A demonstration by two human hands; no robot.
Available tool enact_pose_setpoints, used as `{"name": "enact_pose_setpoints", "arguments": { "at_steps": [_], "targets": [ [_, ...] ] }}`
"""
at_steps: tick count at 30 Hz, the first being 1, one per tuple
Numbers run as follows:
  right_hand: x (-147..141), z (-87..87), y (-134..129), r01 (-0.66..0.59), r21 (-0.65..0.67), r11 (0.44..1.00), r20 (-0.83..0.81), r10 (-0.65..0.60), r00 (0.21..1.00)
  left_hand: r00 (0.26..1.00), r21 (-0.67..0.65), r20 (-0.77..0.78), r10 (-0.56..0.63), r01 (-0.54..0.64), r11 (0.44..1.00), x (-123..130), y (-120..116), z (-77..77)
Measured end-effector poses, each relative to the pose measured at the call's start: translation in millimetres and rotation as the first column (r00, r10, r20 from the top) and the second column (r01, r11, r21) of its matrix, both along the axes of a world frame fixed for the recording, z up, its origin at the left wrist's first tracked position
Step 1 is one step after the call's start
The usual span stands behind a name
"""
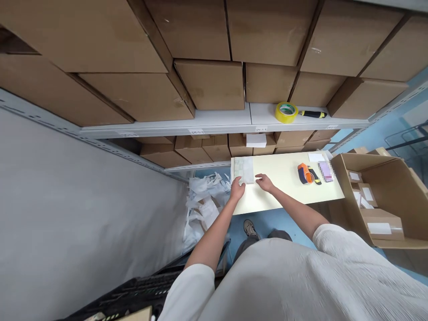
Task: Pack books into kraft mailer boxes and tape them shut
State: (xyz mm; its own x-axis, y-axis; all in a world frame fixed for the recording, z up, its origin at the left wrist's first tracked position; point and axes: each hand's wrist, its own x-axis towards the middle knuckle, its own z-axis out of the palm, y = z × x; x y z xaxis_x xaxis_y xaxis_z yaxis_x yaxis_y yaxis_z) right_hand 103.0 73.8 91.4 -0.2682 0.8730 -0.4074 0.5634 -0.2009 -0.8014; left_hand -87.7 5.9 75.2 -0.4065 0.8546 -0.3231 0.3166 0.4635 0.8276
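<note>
On the left end of the cream-topped table lies a flat, pale, see-through packet with faint greenish squares on its left half. My left hand is at the packet's lower left corner, thumb and fingers apart; the fingertips seem to touch its edge. Just right of the packet is my right hand, its fingers pointing left, apart and holding nothing. Whether those fingertips touch the packet's edge is too small to tell.
Farther right on the table are an orange tape dispenser, a yellow-black cutter and a purple item. A large open carton holds small boxes. White scraps heap at left. Yellow tape sits on the shelf edge.
</note>
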Motion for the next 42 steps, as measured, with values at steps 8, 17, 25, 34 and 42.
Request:
{"name": "enact_pose_setpoints", "arguments": {
  "at_steps": [8,17,25,34,42],
  "targets": [
    [29,11.3,-21,-0.207,0.043,0.977,-0.046,0.209,0.977,0.988,0.054,0.008,0.153,-0.153,0.987,47,-59,18.7],
    [47,22.5,-78,-0.443,0.109,0.890,-0.077,0.452,0.889,0.930,0.115,0.013,0.366,-0.365,0.924,108,-166,38.4],
    [17,36.0,-153,-0.638,0.132,0.758,-0.154,0.652,0.743,0.836,0.147,0.007,0.548,-0.543,0.827,124,-267,64.5],
    [-41,51.0,-301,-0.861,0.183,0.474,-0.271,0.866,0.419,0.643,0.252,-0.051,0.764,-0.732,0.633,126,-430,85.4],
    [-74,65.8,-478,-0.919,0.263,0.294,-0.340,0.920,0.197,0.457,0.327,-0.087,0.885,-0.826,0.458,136,-601,86.3]
  ]
}}
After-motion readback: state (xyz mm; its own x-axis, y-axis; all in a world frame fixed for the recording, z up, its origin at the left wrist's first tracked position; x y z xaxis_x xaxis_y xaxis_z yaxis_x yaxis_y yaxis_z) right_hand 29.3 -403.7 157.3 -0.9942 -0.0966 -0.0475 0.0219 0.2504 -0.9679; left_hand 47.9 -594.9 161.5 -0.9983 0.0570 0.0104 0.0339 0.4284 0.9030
